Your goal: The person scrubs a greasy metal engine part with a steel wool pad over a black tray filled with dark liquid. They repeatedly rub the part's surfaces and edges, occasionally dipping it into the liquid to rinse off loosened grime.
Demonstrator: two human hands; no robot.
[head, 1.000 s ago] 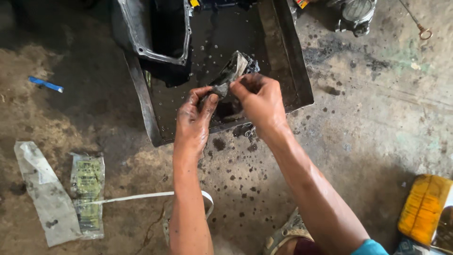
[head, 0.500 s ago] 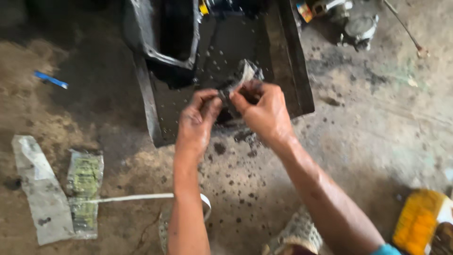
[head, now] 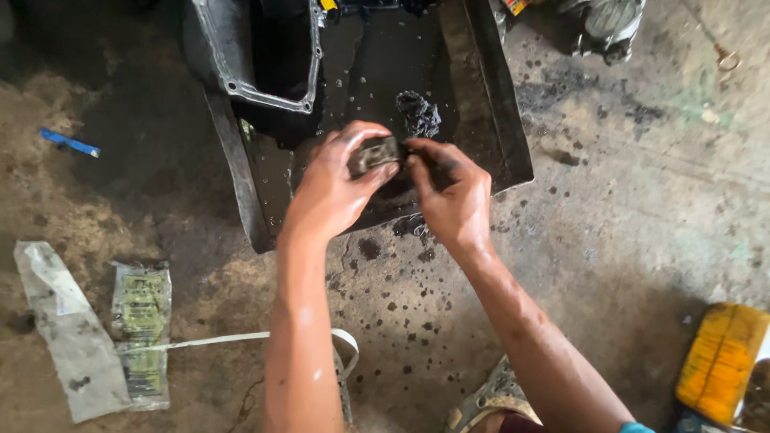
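Greasy metal part [head: 374, 154] pinched in my left hand [head: 333, 192]; right hand [head: 453, 196] closed on its end; best kept over tray [head: 489, 120], grip firm against slipping.

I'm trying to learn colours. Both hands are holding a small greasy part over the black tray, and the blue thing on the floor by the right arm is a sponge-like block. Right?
Not quite: the block by the right arm is yellow, not blue, as the head view shows. The rest holds: the left hand and right hand grip the small greasy part over the black tray.

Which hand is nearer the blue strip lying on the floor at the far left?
Left. The left hand is over the black oily tray, on the side toward the blue strip; the right hand sits beyond it, farther away.
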